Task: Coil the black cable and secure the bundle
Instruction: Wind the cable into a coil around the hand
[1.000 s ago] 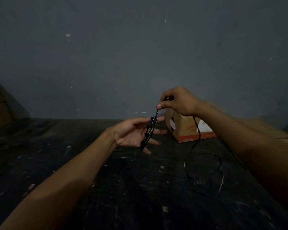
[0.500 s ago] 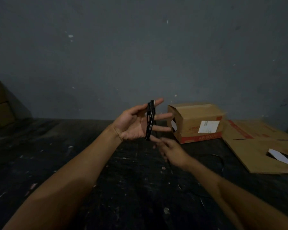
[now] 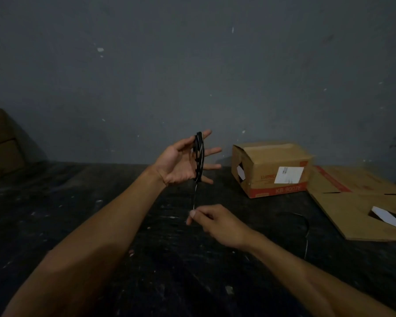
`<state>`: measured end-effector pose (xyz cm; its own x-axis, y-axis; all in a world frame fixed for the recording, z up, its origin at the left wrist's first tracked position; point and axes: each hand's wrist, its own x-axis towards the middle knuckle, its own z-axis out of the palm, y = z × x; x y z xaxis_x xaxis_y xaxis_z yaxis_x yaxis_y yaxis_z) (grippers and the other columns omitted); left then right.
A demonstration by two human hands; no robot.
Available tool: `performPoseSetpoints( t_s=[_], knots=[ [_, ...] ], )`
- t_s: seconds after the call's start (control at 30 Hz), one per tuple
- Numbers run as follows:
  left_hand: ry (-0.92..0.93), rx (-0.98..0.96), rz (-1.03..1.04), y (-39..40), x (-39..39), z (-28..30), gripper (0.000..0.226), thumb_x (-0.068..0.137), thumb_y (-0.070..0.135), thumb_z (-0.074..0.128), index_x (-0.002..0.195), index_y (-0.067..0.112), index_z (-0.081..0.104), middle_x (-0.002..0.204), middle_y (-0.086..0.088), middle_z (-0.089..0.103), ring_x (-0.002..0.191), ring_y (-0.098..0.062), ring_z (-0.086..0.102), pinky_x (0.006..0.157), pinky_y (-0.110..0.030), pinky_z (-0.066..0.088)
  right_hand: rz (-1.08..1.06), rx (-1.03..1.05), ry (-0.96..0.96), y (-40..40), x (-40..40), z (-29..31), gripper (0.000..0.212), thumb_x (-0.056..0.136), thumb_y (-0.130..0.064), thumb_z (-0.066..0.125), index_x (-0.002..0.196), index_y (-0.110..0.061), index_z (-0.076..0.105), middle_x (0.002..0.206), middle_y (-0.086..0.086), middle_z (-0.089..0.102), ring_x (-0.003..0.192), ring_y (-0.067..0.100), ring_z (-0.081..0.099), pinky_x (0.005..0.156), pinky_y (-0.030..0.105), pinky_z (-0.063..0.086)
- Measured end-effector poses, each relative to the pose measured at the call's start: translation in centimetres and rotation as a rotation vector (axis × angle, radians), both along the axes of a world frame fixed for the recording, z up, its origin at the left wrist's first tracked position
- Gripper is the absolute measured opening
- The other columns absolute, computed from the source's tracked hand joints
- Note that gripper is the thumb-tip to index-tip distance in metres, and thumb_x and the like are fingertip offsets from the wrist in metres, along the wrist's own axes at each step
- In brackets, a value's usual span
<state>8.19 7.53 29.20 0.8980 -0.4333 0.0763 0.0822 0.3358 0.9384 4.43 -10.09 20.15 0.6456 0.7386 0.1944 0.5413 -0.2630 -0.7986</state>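
Note:
My left hand is raised above the dark table with its palm turned up and its fingers spread straight. Several turns of the black cable are wound round those fingers as a narrow coil. One strand drops from the coil down to my right hand, which pinches it just below and in front of the left hand. The loose rest of the cable curves over the table to the right of my right wrist.
A cardboard box with a white label and red band stands at the back right near the grey wall. A flattened cardboard sheet lies to its right. Another brown box sits at the far left. The table is dark and scuffed.
My right hand came down from above the coil to below it, pulling the strand down. My left hand rose a little with the coil. The box, earlier hidden by my right arm, now shows.

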Motion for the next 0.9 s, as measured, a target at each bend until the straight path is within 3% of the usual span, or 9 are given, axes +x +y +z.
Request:
performPoseSetpoints(
  t_s=[0.1,0.2,0.3,0.4,0.5,0.57,0.63,0.73,0.9],
  knots=[
    [0.042,0.056,0.065,0.3,0.1,-0.9,0.046,0.095,0.044,0.034,0.139,0.04,0.043,0.152,-0.012,0.038,0.134,-0.047,0.038,0.1,-0.077,0.025,0.014,-0.066,-0.125,-0.7,-0.5,2.2,0.037,0.099,-0.038,0.042,0.092,-0.017,0.072,0.077,-0.002,0.068,0.069,0.006,0.061,0.068,0.025,0.047],
    [0.067,0.11,0.076,0.3,0.0,-1.8,0.046,0.093,0.044,0.038,0.138,0.04,0.045,0.152,-0.01,0.039,0.135,-0.045,0.037,0.106,-0.074,0.021,0.006,-0.103,-0.211,-1.7,-0.1,4.5,0.033,0.098,-0.033,0.045,0.09,-0.014,0.071,0.06,-0.005,0.055,0.047,-0.001,0.048,0.048,0.013,0.035],
    [0.1,0.109,0.043,-0.1,-0.2,-2.4,0.044,0.092,0.041,0.044,0.136,0.036,0.052,0.145,-0.012,0.048,0.125,-0.037,0.051,0.106,-0.062,0.034,-0.024,-0.154,-0.316,-2.5,0.9,7.1,0.027,0.097,-0.027,0.051,0.088,-0.011,0.071,0.059,-0.01,0.051,0.046,-0.006,0.048,0.046,0.009,0.035],
    [0.112,0.12,0.039,-0.8,-0.3,-2.9,0.046,0.092,0.034,0.047,0.138,0.026,0.052,0.132,-0.012,0.056,0.106,-0.026,0.056,0.106,-0.048,0.041,-0.085,-0.224,-0.422,-3.3,2.3,9.8,0.026,0.095,-0.029,0.054,0.083,-0.012,0.071,0.066,-0.003,0.061,0.052,0.002,0.048,0.051,0.02,0.034],
    [0.134,0.128,0.028,-1.3,-0.4,-2.9,0.052,0.092,0.033,0.051,0.141,0.017,0.048,0.121,-0.01,0.06,0.113,-0.024,0.054,0.11,-0.052,0.037,-0.147,-0.256,-0.474,-4.2,3.4,12.0,0.019,0.089,-0.032,0.063,0.082,-0.017,0.072,0.074,-0.005,0.066,0.066,0.008,0.056,0.059,0.024,0.04],
    [0.175,0.188,-0.009,-1.7,-0.7,-2.6,0.06,0.09,0.036,0.051,0.144,0.012,0.041,0.138,-0.015,0.049,0.12,-0.029,0.053,0.091,-0.051,0.052,-0.171,-0.265,-0.503,-4.5,3.9,13.2,0.021,0.084,-0.033,0.068,0.086,-0.013,0.072,0.077,-0.002,0.066,0.068,0.01,0.056,0.058,0.02,0.04],
    [0.203,0.289,-0.048,-2.0,-1.2,-2.3,0.068,0.089,0.04,0.048,0.149,0.014,0.031,0.153,-0.017,0.032,0.13,-0.037,0.045,0.083,-0.054,0.051,-0.178,-0.258,-0.506,-4.7,4.2,14.3,0.023,0.082,-0.031,0.072,0.088,-0.009,0.072,0.073,-0.004,0.065,0.065,0.006,0.055,0.054,0.013,0.038],
    [0.206,0.316,-0.101,-2.5,-1.7,-1.8,0.062,0.09,0.04,0.044,0.148,0.023,0.033,0.155,-0.012,0.032,0.134,-0.039,0.039,0.095,-0.062,0.039,-0.147,-0.256,-0.498,-5.0,4.8,15.4,0.022,0.08,-0.028,0.073,0.088,-0.008,0.074,0.082,0.003,0.071,0.073,0.012,0.062,0.068,0.027,0.047],
    [0.164,0.426,-0.194,-2.7,-2.2,-1.2,0.053,0.094,0.042,0.041,0.146,0.035,0.035,0.154,-0.008,0.036,0.136,-0.038,0.038,0.107,-0.068,0.026,-0.132,-0.206,-0.464,-5.2,6.1,15.2,0.02,0.08,-0.03,0.072,0.09,-0.013,0.072,0.087,-0.003,0.068,0.079,0.004,0.059,0.074,0.024,0.045]
  ],
)
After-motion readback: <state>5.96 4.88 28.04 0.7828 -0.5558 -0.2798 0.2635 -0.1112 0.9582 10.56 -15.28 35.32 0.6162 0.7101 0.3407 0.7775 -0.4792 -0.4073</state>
